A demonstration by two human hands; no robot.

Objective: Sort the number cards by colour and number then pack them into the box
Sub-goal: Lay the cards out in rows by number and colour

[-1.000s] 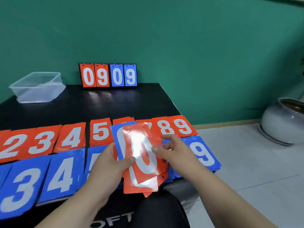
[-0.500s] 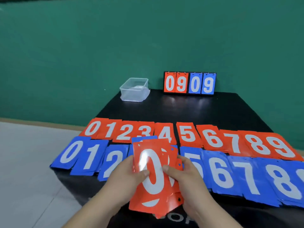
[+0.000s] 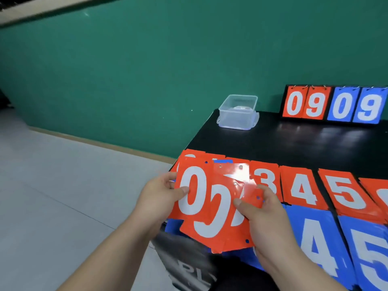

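Note:
My left hand (image 3: 159,198) pinches a red "0" card (image 3: 194,192) at its left edge, thumb on the white digit. My right hand (image 3: 262,213) grips a fanned stack of red cards (image 3: 220,229) just right of it, thumb on top. Both hands hover over the table's left front corner. Behind them a row of red number cards (image 3: 300,187) shows 3, 4, 5. A row of blue number cards (image 3: 315,244) lies nearer me, showing 4 and 5. The clear plastic box (image 3: 238,112) stands at the table's far left corner.
A flip scoreboard (image 3: 333,105) reading 0 9 0 9 stands at the back of the black table (image 3: 294,141). Grey tiled floor (image 3: 63,185) lies to the left, a green wall behind. A dark object with white letters (image 3: 189,267) sits below the table's front edge.
The view has swung right to left along the table. My left hand has drawn the top red "0" card leftward off the stack, which now fans out in my right hand.

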